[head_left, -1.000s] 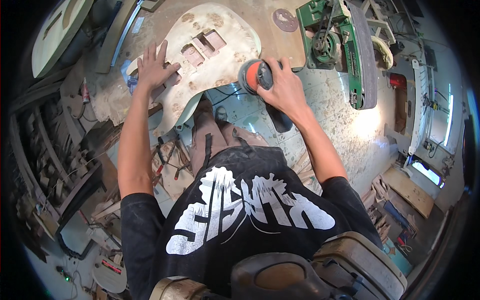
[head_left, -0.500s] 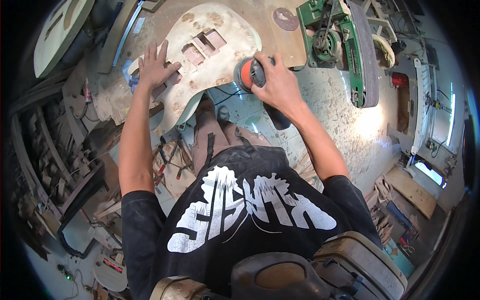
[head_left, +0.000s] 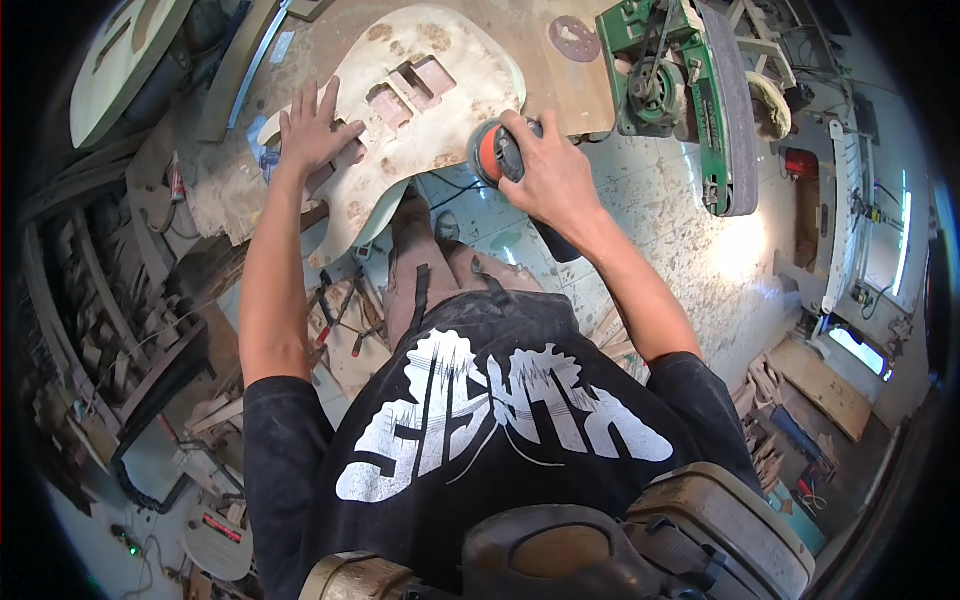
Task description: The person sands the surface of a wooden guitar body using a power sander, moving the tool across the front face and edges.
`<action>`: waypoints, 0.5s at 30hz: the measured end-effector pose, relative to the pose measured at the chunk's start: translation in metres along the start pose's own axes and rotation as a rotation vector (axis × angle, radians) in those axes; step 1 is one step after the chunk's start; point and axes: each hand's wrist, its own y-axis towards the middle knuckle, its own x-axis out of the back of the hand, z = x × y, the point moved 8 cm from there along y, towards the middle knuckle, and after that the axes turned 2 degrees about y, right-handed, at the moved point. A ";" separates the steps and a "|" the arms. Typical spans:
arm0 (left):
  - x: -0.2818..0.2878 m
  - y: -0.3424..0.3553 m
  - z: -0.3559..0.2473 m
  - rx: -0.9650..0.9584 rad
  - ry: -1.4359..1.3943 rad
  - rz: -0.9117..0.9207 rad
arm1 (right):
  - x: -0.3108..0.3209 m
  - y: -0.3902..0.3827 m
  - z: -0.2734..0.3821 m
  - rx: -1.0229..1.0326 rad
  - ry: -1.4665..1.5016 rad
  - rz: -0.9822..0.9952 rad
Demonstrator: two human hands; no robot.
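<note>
My right hand has fingers wrapped round the sander, fingertips partly hidden; can't tell if it touches the guitar body's near edge. My left hand: palm-down, fingers spread, on the guitar body's left part. Sander's slightly further left than a second ago. Guitar body: pale, brown-blotched, pinkish cavities, on workbench.

Left fingers spread on pale guitar body, right fingers around orange-black sander

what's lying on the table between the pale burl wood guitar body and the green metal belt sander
In the head view, a flat round maroon disc with small holes lies there on the brown wooden tabletop.
</note>
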 end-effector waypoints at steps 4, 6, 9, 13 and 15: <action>-0.001 -0.001 0.000 -0.004 0.003 0.008 | 0.007 0.001 -0.018 -0.028 -0.014 -0.039; 0.001 0.000 -0.001 0.004 0.012 0.007 | 0.013 0.005 -0.031 -0.096 -0.008 -0.059; 0.000 0.000 -0.003 -0.002 0.007 0.015 | 0.011 -0.002 -0.017 -0.021 0.000 -0.033; -0.001 0.001 -0.001 -0.006 0.000 -0.001 | 0.000 -0.001 0.010 0.038 0.005 -0.021; -0.001 0.002 0.001 -0.020 0.001 -0.030 | 0.000 0.004 0.015 0.024 0.043 0.004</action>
